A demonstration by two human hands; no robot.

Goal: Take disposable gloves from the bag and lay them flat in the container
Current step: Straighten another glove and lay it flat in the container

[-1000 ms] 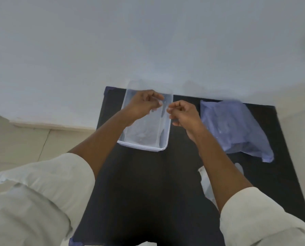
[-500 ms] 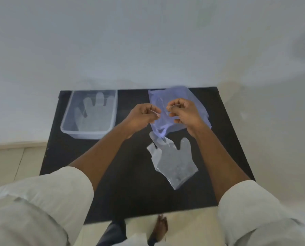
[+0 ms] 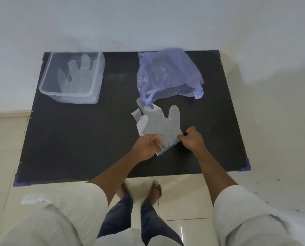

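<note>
A clear disposable glove (image 3: 158,126) lies on the black table (image 3: 77,139), fingers pointing toward the purple plastic bag (image 3: 167,75) behind it. My left hand (image 3: 145,147) pinches the glove's cuff at its left corner. My right hand (image 3: 191,140) pinches the cuff at its right corner. A clear plastic container (image 3: 96,80) stands at the table's back left, with a glove (image 3: 73,77) lying flat inside it.
The table stands against a white wall (image 3: 148,23). Its front edge (image 3: 130,179) runs just past my forearms, with tiled floor (image 3: 183,201) and my bare feet (image 3: 153,192) below.
Both hands have come down from the bag's mouth to the near end of the loose glove and pinched its cuff. The view has pulled back, showing more of the table and floor.
</note>
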